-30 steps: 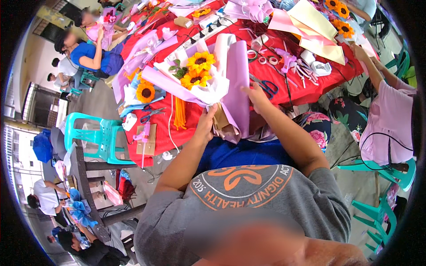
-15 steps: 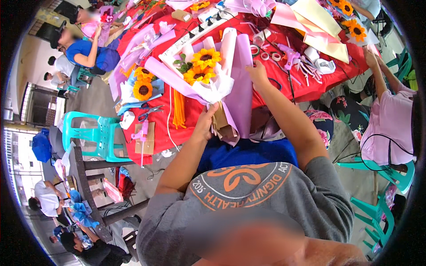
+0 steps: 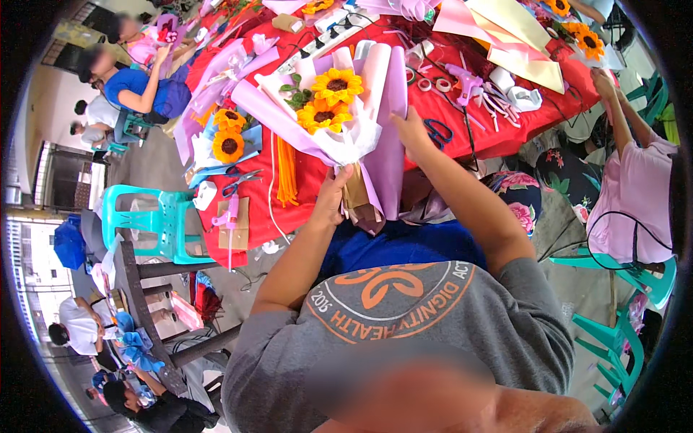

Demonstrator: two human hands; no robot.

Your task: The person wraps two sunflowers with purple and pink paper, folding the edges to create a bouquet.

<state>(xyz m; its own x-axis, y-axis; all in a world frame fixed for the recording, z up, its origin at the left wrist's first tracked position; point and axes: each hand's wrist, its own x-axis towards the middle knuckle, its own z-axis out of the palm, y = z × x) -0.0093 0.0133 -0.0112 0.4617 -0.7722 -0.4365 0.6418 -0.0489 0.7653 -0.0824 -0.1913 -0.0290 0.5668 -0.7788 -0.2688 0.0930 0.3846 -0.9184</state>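
Observation:
A sunflower bouquet (image 3: 336, 86) with two yellow-orange blooms and green leaves stands tilted in front of me, wrapped in white and lilac paper. My left hand (image 3: 333, 196) is closed round its lower end, just beneath the gathered white wrap (image 3: 354, 144). Brown paper (image 3: 355, 193) shows below that grip. On the bouquet's right side, my right hand (image 3: 408, 131) pinches the outer edge of a lilac wrapping sheet (image 3: 390, 155). Part of the thumb shows; the other fingers are partly hidden behind the sheet.
The red-covered table (image 3: 469, 141) holds a white power strip (image 3: 312, 56), pink glue guns (image 3: 468, 81), tape rolls (image 3: 442, 84), blue-handled scissors (image 3: 438, 133), orange stems (image 3: 286, 177) and a smaller sunflower bouquet (image 3: 229, 144). A teal chair (image 3: 137, 220) stands left. A person in pink (image 3: 632, 195) works at right.
My right hand has moved slightly left and down, bringing the lilac sheet's edge nearer the bouquet. The blue-handled scissors show more now. My left hand keeps its grip.

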